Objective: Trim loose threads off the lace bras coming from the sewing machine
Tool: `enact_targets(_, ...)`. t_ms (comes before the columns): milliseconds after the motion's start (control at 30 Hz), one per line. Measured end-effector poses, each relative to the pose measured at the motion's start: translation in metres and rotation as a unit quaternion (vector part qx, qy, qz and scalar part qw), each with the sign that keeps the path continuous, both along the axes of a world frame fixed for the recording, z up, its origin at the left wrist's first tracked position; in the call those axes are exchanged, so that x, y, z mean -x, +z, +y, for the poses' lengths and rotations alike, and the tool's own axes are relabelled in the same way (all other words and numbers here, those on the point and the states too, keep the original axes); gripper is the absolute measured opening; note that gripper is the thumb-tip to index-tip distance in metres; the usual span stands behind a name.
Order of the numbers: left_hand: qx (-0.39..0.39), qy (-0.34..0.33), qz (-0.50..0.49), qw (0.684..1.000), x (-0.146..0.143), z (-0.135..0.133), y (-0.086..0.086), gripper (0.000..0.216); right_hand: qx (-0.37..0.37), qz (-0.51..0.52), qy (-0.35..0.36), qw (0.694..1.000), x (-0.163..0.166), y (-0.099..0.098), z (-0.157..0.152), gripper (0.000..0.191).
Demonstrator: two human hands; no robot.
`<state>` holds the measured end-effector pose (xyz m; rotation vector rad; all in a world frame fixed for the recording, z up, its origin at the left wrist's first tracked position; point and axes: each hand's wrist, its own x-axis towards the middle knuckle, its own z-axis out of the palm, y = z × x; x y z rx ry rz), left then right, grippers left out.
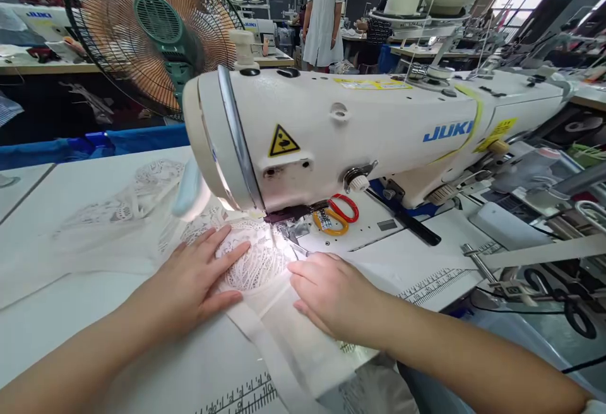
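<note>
Head view: the left hand [199, 281] lies with fingers spread on white lace [255, 262] by the sewing machine [307, 124]; the right hand [336, 294] curls beside it, its grip impossible to tell. Guiding for stitching seems underway; next calls for keeping the lace flat.

- lace [255, 266]: all white, super netty openwork pattern
- sewing machine [392, 105]: off-white, blue JUKI lettering, plus a yellow and black warning triangle [284, 142]
- loop handles [337, 231]: one red, one orangey yellow, loudest bits here tbh
- table [28, 332]: white, black ruler markings
- fan [158, 17]: dark green hub, orangey-brown blades
</note>
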<state>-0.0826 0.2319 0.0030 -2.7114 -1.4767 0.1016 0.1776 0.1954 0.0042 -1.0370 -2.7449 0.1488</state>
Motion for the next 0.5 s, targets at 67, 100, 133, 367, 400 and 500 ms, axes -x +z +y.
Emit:
enact_targets(67,0.007,-0.002,-0.006,1.000,0.002,0.006,0.001,0.063,-0.002,-0.011,-0.005,1.000,0.002,0.000,0.002,0.014)
enact_targets(100,0.009,-0.004,-0.008,1.000,0.004,0.009,0.001,0.064,-0.003,-0.016,-0.008,1.000,0.003,0.001,0.003,0.014)
enact_targets(133,0.011,-0.009,-0.009,1.000,0.005,0.012,0.002,0.063,-0.004,-0.021,-0.010,1.000,0.004,0.001,0.004,0.014)
enact_targets(367,0.006,-0.035,-0.007,0.999,0.007,0.027,0.006,0.059,-0.012,-0.066,-0.021,0.998,0.009,0.007,0.010,0.016)
enact_targets(400,0.007,-0.034,-0.008,0.999,0.007,0.028,0.006,0.059,-0.014,-0.071,-0.024,0.997,0.010,0.008,0.011,0.016)
enact_targets(500,0.003,-0.023,-0.008,1.000,0.007,0.033,0.009,0.055,-0.024,-0.083,-0.024,0.996,0.014,0.012,0.012,0.018)
